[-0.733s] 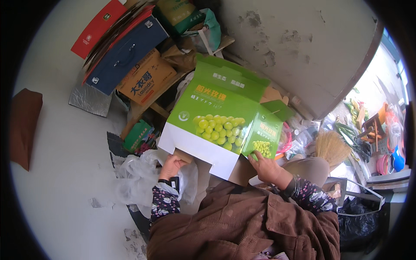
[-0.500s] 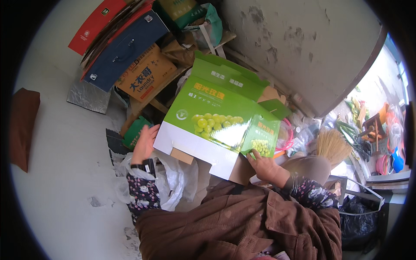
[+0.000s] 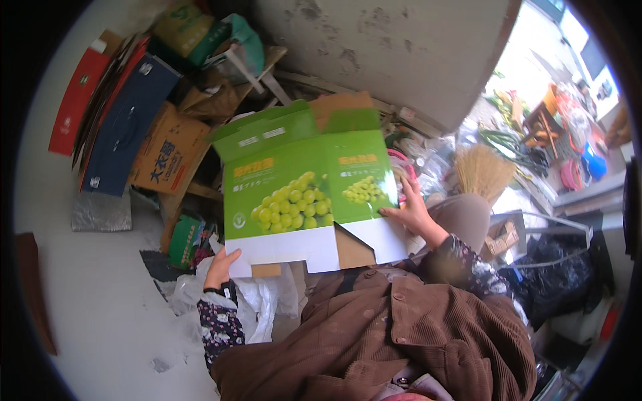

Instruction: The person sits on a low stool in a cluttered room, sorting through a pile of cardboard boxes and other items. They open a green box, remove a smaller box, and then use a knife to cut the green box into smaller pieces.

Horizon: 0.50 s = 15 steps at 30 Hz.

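Note:
A partly unfolded green cardboard fruit box (image 3: 294, 194) with grapes pictured on it lies before my body, its white bottom flaps toward me and its green top flaps spread away. My left hand (image 3: 221, 267) pinches the near left corner of the white flap, thumb on top. On the right side panel, my right hand (image 3: 413, 210) grips the edge with the thumb in front; its other fingers reach along and behind the edge. Bare brown cardboard shows at the gap between the two white flaps.
Flattened red cartons (image 3: 77, 100) and a blue case-like box (image 3: 127, 127) lean by a brown carton (image 3: 170, 150) at left. White plastic bags (image 3: 257, 301) lie below my left hand. A straw broom (image 3: 485, 170) and black bag (image 3: 552, 257) are at right. A wall (image 3: 394, 53) rises behind.
The box has turned to sit straighter before me, and its right side panel has opened out. My right hand has moved up along its edge; my left hand now grips the near left corner.

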Tool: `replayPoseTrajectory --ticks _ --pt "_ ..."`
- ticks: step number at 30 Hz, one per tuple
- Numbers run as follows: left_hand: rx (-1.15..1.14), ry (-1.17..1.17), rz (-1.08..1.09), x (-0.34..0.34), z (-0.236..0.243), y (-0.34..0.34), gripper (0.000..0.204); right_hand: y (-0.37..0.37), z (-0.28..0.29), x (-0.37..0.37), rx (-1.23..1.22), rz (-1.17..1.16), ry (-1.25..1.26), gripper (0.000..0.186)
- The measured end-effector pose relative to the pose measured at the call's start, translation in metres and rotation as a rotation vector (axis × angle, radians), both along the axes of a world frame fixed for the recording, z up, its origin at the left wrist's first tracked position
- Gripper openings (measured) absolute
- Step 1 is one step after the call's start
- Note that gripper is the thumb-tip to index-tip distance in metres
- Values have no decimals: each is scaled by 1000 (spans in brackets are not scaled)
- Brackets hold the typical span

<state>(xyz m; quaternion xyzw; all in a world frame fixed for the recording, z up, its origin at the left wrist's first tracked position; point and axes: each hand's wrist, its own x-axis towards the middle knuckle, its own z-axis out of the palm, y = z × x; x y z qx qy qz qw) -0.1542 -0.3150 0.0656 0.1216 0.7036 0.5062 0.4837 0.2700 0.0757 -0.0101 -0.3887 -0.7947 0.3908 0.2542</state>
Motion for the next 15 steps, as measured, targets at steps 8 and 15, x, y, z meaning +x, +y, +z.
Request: replayPoseTrajectory --ticks 8,15 --pt "58 28 227 30 -15 -53 45 -8 3 -37 -1367 251 677 49" --pt "297 -91 220 49 32 -23 41 37 42 -8 -1192 330 736 47"
